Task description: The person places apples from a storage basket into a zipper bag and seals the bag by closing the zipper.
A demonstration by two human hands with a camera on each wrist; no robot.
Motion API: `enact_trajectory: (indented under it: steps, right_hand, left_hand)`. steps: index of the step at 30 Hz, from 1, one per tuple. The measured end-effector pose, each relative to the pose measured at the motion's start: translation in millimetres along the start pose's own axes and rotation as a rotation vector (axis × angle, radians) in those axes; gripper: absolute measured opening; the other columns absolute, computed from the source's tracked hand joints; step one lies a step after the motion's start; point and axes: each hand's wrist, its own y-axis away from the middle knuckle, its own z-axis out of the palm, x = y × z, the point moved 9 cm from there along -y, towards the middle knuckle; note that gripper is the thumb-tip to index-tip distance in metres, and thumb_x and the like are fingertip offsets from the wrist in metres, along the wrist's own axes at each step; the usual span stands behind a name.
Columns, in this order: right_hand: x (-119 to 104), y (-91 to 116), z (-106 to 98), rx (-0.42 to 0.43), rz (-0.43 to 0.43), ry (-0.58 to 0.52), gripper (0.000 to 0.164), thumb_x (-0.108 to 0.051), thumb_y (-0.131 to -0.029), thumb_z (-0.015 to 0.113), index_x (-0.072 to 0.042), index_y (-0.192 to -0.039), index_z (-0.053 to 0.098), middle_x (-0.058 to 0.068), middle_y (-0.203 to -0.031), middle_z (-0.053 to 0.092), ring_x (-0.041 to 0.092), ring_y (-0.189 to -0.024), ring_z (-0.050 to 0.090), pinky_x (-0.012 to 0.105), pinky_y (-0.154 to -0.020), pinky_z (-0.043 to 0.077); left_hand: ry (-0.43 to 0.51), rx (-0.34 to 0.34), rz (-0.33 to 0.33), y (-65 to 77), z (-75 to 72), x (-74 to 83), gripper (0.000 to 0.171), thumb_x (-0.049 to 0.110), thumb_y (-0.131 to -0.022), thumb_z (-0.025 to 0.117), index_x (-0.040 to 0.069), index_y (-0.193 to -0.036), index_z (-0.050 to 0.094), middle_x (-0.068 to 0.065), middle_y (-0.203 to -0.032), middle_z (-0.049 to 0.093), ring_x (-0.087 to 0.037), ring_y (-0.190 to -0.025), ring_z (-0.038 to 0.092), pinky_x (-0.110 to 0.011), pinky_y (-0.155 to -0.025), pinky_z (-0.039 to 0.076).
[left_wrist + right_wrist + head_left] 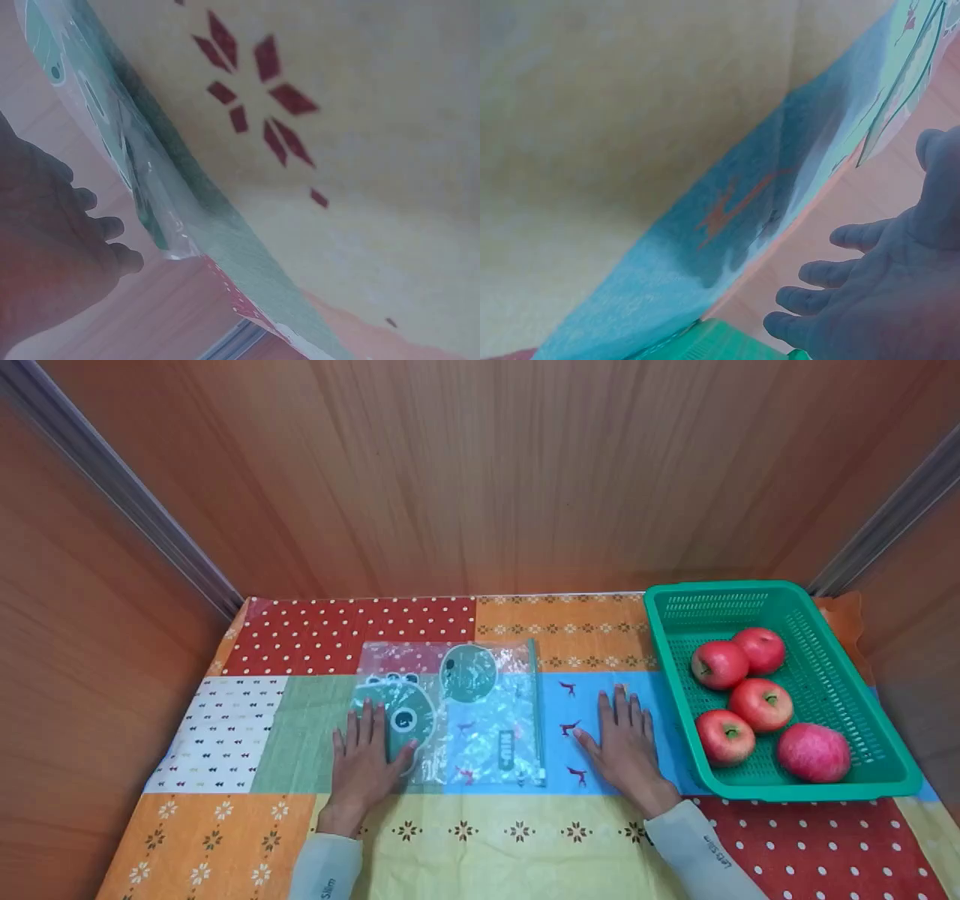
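Note:
A clear plastic zip bag (pixel 487 735) with a green cartoon print lies flat on the patchwork cloth, its green slider edge toward the right. My left hand (pixel 365 761) is over the bag's left part, palm down with straight fingers; in the left wrist view its fingertips (pixel 112 227) show beside the bag (pixel 154 187). My right hand (pixel 628 754) is spread palm down over the blue patch, between the bag and a green basket (pixel 810 791). It holds nothing. Several red apples (pixel 760 705) sit inside the basket.
The patchwork tablecloth (pixel 480 855) covers the table. Wood-grain panels (pixel 495 472) stand close behind and on both sides, with metal strips at the corners. Beyond the basket's right side, an orange piece (pixel 846 622) of cloth shows near the panel.

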Motion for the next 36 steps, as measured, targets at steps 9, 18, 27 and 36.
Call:
enact_trajectory:
  steps: [9,18,27,36]
  right_hand:
    - [-9,0,6,-0.014,-0.016,-0.015,0.075,-0.048,-0.090,0.053,-0.001,-0.143,0.029,0.024,-0.149,0.018,0.044,-0.135,0.014,0.059,-0.105,0.011]
    - [-19,2,8,-0.030,-0.037,-0.018,0.075,-0.047,-0.090,0.052,-0.001,-0.143,0.029,0.024,-0.149,0.019,0.043,-0.134,0.015,0.059,-0.105,0.013]
    - [-25,2,10,-0.013,-0.039,-0.043,0.071,-0.043,-0.089,0.056,0.000,-0.141,0.033,0.024,-0.147,0.022,0.043,-0.133,0.019,0.060,-0.104,0.015]
    - [-31,2,13,-0.037,-0.034,-0.061,0.070,-0.041,-0.089,0.057,-0.001,-0.141,0.034,0.023,-0.148,0.021,0.042,-0.134,0.019,0.058,-0.105,0.014]
  left_hand:
    - [-0.008,0.011,0.005,-0.7,4.1,10.5,0.086,0.062,-0.086,0.044,0.007,-0.148,0.019,-0.015,-0.153,0.012,-0.038,-0.138,0.006,-0.059,-0.107,0.006]
    - [-0.011,0.020,0.013,-1.3,6.9,22.8,0.086,0.062,-0.086,0.045,0.009,-0.148,0.019,-0.012,-0.153,0.013,-0.037,-0.139,0.007,-0.057,-0.108,0.006]
    - [0.008,-0.004,0.030,-2.2,12.2,34.6,0.085,0.062,-0.086,0.044,0.010,-0.148,0.017,-0.012,-0.153,0.014,-0.037,-0.139,0.007,-0.057,-0.108,0.005]
    - [-0.012,0.007,0.062,-2.6,15.3,48.6,0.086,0.065,-0.086,0.040,0.009,-0.148,0.019,-0.010,-0.153,0.015,-0.035,-0.139,0.010,-0.056,-0.108,0.008]
